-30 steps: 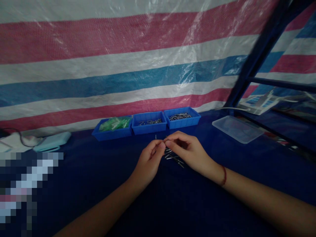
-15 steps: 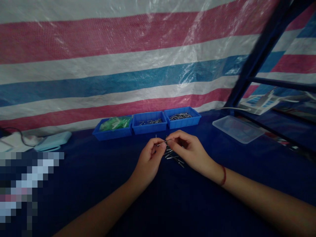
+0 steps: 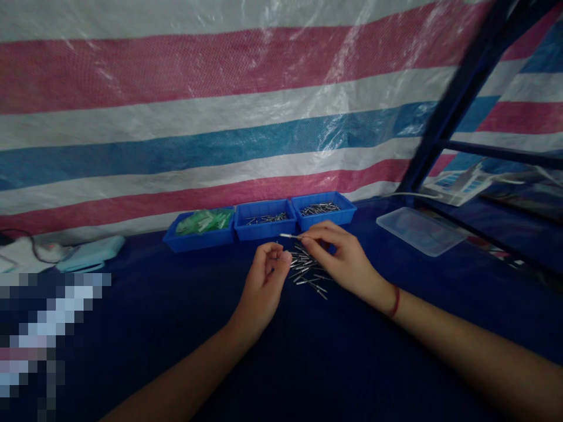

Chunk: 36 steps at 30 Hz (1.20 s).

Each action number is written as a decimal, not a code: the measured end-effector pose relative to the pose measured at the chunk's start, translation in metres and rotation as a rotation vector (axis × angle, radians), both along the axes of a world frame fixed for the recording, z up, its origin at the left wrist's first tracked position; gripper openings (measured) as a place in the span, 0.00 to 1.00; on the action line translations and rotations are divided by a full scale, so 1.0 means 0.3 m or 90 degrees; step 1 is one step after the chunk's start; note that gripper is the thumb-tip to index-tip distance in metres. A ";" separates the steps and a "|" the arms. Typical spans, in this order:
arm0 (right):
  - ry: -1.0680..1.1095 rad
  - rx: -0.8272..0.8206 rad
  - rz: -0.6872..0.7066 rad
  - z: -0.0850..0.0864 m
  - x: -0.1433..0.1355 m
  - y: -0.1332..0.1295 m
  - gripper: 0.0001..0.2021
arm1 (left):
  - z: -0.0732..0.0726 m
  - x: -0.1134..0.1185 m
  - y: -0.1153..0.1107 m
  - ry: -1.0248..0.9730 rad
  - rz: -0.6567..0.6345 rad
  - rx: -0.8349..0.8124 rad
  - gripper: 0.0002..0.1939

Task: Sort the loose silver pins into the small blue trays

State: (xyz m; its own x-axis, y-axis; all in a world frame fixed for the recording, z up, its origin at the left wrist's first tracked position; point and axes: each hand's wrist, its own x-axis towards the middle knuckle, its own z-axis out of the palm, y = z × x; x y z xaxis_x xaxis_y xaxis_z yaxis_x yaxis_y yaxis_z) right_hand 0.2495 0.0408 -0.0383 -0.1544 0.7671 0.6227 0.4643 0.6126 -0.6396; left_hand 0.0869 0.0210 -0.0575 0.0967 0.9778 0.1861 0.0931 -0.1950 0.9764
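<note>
On the right of the pile of metal pins (image 3: pixel 303 266), the right hand (image 3: pixel 341 255) pinches a single pin (image 3: pixel 288 235) between thumb and fingers — it juts leftward from the fingertips, by the pile's far side. The left hand (image 3: pixel 263 284) is at the pile's left, fingers curled toward the thumb — whether it grips anything, I cannot tell. Beyond the pile, the middle blue bin (image 3: pixel 265 229) and right blue bin (image 3: pixel 328 220) contain similar metal pieces.

Makeshift workshop corner, by the look of it.
Bins (image 3: pixel 266 230) of metal pins (image 3: pixel 320 208) and green packets (image 3: pixel 204 221) stand in a row; behind the bins hangs a striped tarp (image 3: pixel 220 117), right of them rises a dark frame (image 3: pixel 455 99).
</note>
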 end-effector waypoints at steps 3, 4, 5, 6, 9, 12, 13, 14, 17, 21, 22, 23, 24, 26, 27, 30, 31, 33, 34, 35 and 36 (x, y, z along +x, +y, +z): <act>-0.059 0.096 -0.200 0.011 0.065 0.084 0.10 | -0.010 0.002 0.003 0.007 -0.004 -0.012 0.14; -0.098 0.108 -0.255 0.010 0.090 0.114 0.11 | -0.012 0.001 0.003 0.018 -0.010 -0.012 0.14; -0.142 0.111 -0.292 0.007 0.115 0.141 0.12 | -0.014 0.000 0.003 0.031 -0.015 -0.009 0.14; -0.177 0.106 -0.321 0.002 0.138 0.162 0.13 | -0.015 -0.002 0.002 0.049 -0.016 0.002 0.13; -0.211 0.076 -0.349 -0.012 0.184 0.186 0.15 | -0.016 -0.009 -0.001 0.150 -0.003 0.075 0.10; -0.185 0.046 -0.342 -0.017 0.194 0.167 0.14 | -0.013 -0.015 -0.004 0.326 0.005 0.155 0.09; -0.178 0.042 -0.336 -0.016 0.190 0.158 0.13 | -0.011 -0.017 -0.006 0.387 -0.001 0.171 0.09; -0.174 0.041 -0.327 -0.016 0.185 0.149 0.13 | -0.009 -0.017 -0.007 0.441 -0.009 0.183 0.09; -0.162 0.037 -0.275 -0.016 0.157 0.122 0.12 | -0.006 -0.017 -0.011 0.568 -0.036 0.215 0.07; -0.166 0.021 -0.198 -0.015 0.108 0.086 0.11 | -0.011 -0.014 -0.018 0.654 -0.045 0.256 0.05; -0.169 0.018 -0.184 -0.013 0.096 0.076 0.11 | -0.013 -0.013 -0.019 0.662 -0.043 0.262 0.05; -0.169 0.016 -0.169 -0.011 0.086 0.066 0.11 | -0.013 -0.012 -0.020 0.666 -0.043 0.266 0.05; -0.168 0.014 -0.154 -0.008 0.076 0.056 0.10 | -0.014 -0.011 -0.021 0.670 -0.043 0.268 0.05; -0.166 0.013 -0.126 -0.002 0.061 0.039 0.10 | -0.013 -0.010 -0.021 0.677 -0.043 0.269 0.06; -0.166 0.014 -0.115 0.001 0.056 0.031 0.10 | -0.013 -0.010 -0.021 0.679 -0.042 0.268 0.07; -0.169 0.016 -0.095 0.004 0.047 0.017 0.09 | -0.014 -0.010 -0.019 0.673 -0.036 0.263 0.09; -0.171 0.015 -0.089 0.004 0.046 0.015 0.09 | -0.015 -0.010 -0.017 0.665 -0.034 0.260 0.09; -0.173 0.011 -0.081 0.003 0.046 0.014 0.09 | -0.018 -0.012 -0.012 0.636 -0.026 0.249 0.09; -0.173 0.009 -0.078 0.002 0.045 0.014 0.09 | -0.019 -0.014 -0.009 0.612 -0.018 0.242 0.09; -0.173 0.007 -0.076 0.001 0.045 0.014 0.09 | -0.021 -0.017 -0.004 0.582 -0.007 0.236 0.09; -0.172 0.004 -0.076 0.001 0.044 0.014 0.09 | -0.022 -0.020 0.001 0.545 0.005 0.229 0.09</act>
State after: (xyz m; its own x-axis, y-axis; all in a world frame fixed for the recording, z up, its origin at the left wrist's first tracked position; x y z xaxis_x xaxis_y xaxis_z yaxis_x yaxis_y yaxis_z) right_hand 0.2628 0.0451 -0.0380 -0.2244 0.7863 0.5757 0.6858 0.5471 -0.4800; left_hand 0.0811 0.0214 -0.0640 0.3345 0.8763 0.3467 0.7570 -0.4690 0.4550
